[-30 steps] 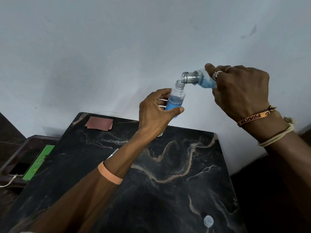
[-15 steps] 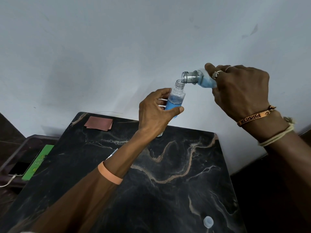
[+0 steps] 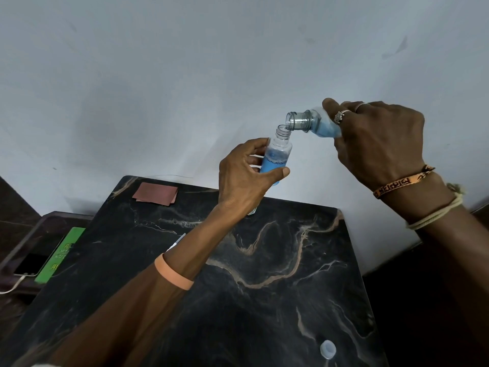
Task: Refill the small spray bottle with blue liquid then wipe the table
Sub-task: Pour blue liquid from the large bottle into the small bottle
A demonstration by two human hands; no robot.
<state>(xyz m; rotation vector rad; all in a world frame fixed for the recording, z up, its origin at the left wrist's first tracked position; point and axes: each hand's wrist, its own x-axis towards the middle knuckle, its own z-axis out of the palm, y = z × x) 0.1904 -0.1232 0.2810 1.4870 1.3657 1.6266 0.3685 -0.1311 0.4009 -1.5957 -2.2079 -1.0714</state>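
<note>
Head: L hand (image 3: 243, 178) grips spray btl (image 3: 277, 154); R hand (image 3: 381, 144) grips refill btl (image 3: 315, 124) tilted above.

Black table (image 3: 264, 313) veined tan, blue liquid (image 3: 272, 166), reddish-brown cloth (image 3: 155, 193), green card (image 3: 59, 255), orange wristband (image 3: 173, 274)

Blk marble table (image 3: 264, 319) w/ cloth (image 3: 155, 193), cap (image 3: 328, 349)
</note>
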